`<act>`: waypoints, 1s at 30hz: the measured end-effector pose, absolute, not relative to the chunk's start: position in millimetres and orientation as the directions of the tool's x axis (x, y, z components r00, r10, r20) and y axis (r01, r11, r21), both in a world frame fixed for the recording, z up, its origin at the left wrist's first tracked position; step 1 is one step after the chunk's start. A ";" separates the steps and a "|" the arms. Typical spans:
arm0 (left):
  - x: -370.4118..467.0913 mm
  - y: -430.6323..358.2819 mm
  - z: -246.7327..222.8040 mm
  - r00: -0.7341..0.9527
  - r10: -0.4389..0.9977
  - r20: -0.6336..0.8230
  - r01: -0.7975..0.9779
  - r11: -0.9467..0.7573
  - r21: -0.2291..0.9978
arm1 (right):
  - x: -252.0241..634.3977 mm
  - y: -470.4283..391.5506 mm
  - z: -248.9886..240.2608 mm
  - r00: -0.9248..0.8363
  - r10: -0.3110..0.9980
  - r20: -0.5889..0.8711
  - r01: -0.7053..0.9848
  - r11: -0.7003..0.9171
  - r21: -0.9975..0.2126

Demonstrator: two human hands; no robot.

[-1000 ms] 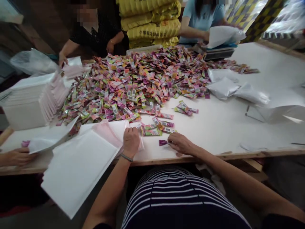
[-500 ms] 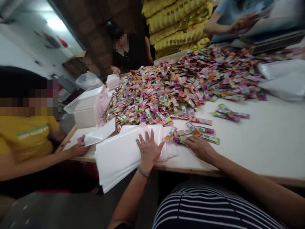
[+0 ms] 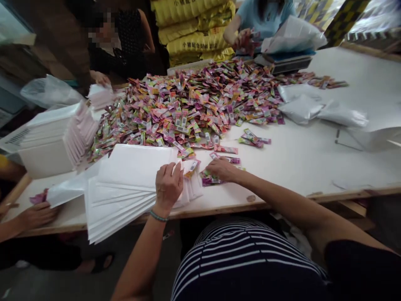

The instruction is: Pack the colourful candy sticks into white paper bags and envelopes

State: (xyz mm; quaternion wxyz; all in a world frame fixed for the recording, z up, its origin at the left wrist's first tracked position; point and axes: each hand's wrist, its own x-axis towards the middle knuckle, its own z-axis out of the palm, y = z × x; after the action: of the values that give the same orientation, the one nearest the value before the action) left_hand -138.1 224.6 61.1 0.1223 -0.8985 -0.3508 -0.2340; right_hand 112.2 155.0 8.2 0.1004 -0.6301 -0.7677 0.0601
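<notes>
A fanned stack of white bags (image 3: 131, 167) lies at the table's near edge, partly overhanging it. My left hand (image 3: 168, 186) is at the right end of the stack, fingers curled together on the edge of the top bag. To the right, my right hand (image 3: 223, 169) bends its fingers over a few small colourful packets (image 3: 210, 180); its fingertips are partly hidden against them. One orange and white packet (image 3: 192, 168) rests between the hands on the bags' pinkish ends. Behind both hands spreads a large heap of similar packets (image 3: 175, 108).
More white bags (image 3: 46, 146) stand stacked at the left, near a person's hand (image 3: 39, 215). Filled silvery bags (image 3: 302, 108) lie at the right. Two people are across the table, one beside a scale (image 3: 288, 62). Yellow sacks (image 3: 194, 42) are piled behind.
The view has swung to the right. My left hand has gone from lying flat with spread fingers to curled fingers on the bag's edge, and the top bag has shifted. My right hand remains at the packets.
</notes>
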 end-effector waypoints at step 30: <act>-76.3 167.4 15.3 0.711 0.680 0.178 0.691 -0.723 0.001 | 163.9 72.1 -27.8 -0.008 0.978 0.209 0.988 0.040 -0.150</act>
State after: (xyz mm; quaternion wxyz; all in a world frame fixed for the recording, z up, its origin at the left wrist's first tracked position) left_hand -76.3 167.4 15.3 0.0329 -0.9244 -0.3709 -0.0829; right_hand 163.9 72.1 -27.8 0.1282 -0.6924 -0.7097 -0.0197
